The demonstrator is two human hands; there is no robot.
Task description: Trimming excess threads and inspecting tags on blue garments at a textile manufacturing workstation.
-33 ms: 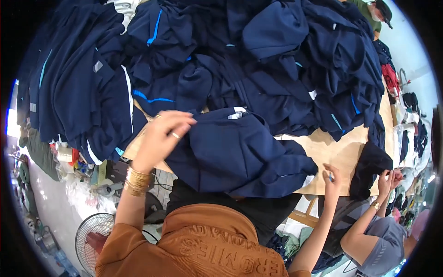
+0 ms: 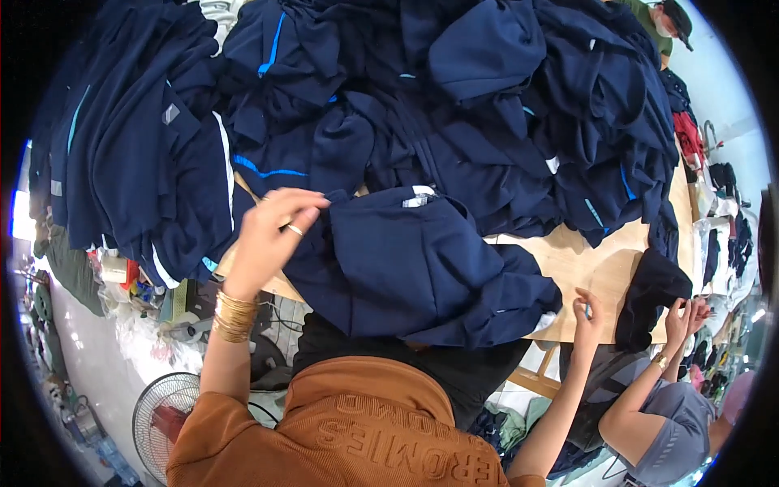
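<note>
A navy garment (image 2: 393,264) with a white label at its neck lies bunched at the table's near edge, in front of me. My left hand (image 2: 276,235), with a ring and several gold bangles, is at its upper left corner. The fingertips and thumb close on the cloth there, though the grip is partly hidden. Off the garment's right end, my right hand (image 2: 589,315) hovers over the bare wood with curled fingers. A small bluish thing shows between them, too small to name.
Navy garments with blue and white trim form a large heap (image 2: 406,122) across the wooden table (image 2: 584,256). Another stack (image 2: 146,154) stands at left. At right, a co-worker's hands (image 2: 683,321) hold a dark cloth (image 2: 649,296). A fan (image 2: 166,418) stands at lower left.
My left hand has shifted slightly left, its fingertips now at the garment's corner. My right hand has barely moved, and the garment's right end lies a little further right.
</note>
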